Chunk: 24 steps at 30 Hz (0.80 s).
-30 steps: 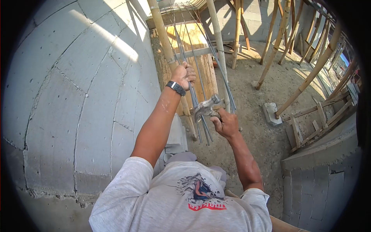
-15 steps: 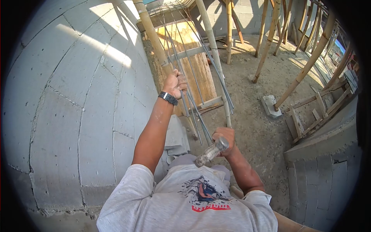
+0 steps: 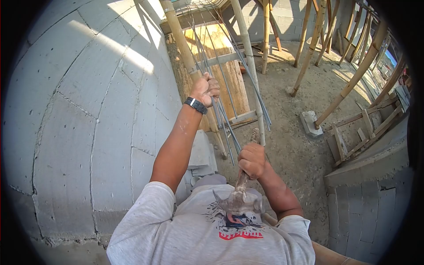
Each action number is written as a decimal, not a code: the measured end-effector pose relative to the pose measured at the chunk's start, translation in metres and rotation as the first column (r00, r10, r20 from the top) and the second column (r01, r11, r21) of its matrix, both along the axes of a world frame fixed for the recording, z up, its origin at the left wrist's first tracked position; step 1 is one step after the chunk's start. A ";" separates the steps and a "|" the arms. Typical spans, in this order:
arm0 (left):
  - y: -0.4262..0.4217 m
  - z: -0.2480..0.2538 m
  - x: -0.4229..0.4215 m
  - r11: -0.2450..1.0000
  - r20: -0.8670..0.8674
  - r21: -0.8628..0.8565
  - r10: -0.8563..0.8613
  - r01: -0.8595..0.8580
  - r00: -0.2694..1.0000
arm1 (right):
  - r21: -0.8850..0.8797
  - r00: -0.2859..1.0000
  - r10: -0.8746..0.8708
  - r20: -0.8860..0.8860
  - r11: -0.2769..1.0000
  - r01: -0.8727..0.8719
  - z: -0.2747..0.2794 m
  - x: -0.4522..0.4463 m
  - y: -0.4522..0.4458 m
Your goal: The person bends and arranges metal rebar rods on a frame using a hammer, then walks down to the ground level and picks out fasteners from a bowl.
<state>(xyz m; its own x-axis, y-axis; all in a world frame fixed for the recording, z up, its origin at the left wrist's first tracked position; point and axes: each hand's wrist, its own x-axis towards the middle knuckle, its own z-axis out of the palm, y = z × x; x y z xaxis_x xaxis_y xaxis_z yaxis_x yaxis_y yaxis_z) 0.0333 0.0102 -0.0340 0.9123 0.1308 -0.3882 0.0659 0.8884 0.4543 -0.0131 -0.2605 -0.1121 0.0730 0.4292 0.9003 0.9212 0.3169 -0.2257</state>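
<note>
A person in a gray T-shirt point(image 3: 176, 229) works with a claw hammer point(image 3: 240, 197) and thin steel bars point(image 3: 225, 118) beside a gray block wall point(image 3: 79, 145). The right hand point(image 3: 252, 160) is wrapped tightly around the hammer's handle, whose butt end juts above the fist; the metal head lies below the fingers, in front of the shirt's printed chest, its claw toward the block wall. The left hand point(image 3: 206, 90), a black wristband point(image 3: 195, 105) at its wrist, is curled into a fist around the bars, which run out above the knuckles and below the fingers, their lower ends near the right hand; how many it grasps cannot be told. The hammer head is well apart from the bars. Behind them stands a plywood panel point(image 3: 239, 90), flanked by a bamboo post point(image 3: 178, 37) at left.
</note>
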 end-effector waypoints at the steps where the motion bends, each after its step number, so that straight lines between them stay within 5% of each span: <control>1: -0.004 -0.004 0.001 1.000 -0.009 -0.013 -0.009 0.009 1.000 | -0.056 0.997 -0.071 0.006 0.996 0.071 -0.010 0.005 0.002; 2: -0.002 -0.007 0.000 0.995 0.027 -0.086 -0.037 0.040 0.999 | -0.113 0.985 -0.142 -0.094 0.985 0.131 -0.022 -0.001 -0.001; 5: 0.036 -0.031 0.012 0.990 -0.042 0.133 0.052 -0.046 0.998 | -0.248 0.894 -0.332 -0.300 0.932 0.263 -0.034 0.001 0.012; 9: 0.033 -0.032 0.003 0.992 -0.049 0.119 0.054 -0.048 0.997 | -0.004 0.994 0.040 -0.103 0.999 -0.041 -0.010 -0.023 0.002; 12: 0.030 -0.033 0.008 0.994 -0.034 0.096 0.051 -0.048 0.998 | -0.070 1.000 0.018 0.026 0.997 -0.016 0.007 -0.019 0.005; 18: 0.010 -0.035 0.020 0.988 -0.053 0.139 0.069 -0.061 0.996 | -0.259 0.925 -0.354 -0.140 0.915 0.311 -0.029 -0.011 0.017; 24: 0.005 -0.024 0.029 0.991 -0.040 0.118 0.060 -0.054 0.997 | -0.146 0.976 -0.203 -0.075 0.971 0.191 -0.025 0.012 0.012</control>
<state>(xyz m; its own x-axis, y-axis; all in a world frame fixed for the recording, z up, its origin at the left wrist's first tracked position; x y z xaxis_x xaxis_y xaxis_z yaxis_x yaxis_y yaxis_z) 0.0626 0.0153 -0.0582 0.8845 0.2290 -0.4065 0.0389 0.8321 0.5533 -0.0007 -0.2486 -0.1374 0.2450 0.5170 0.8202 0.9368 0.0917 -0.3377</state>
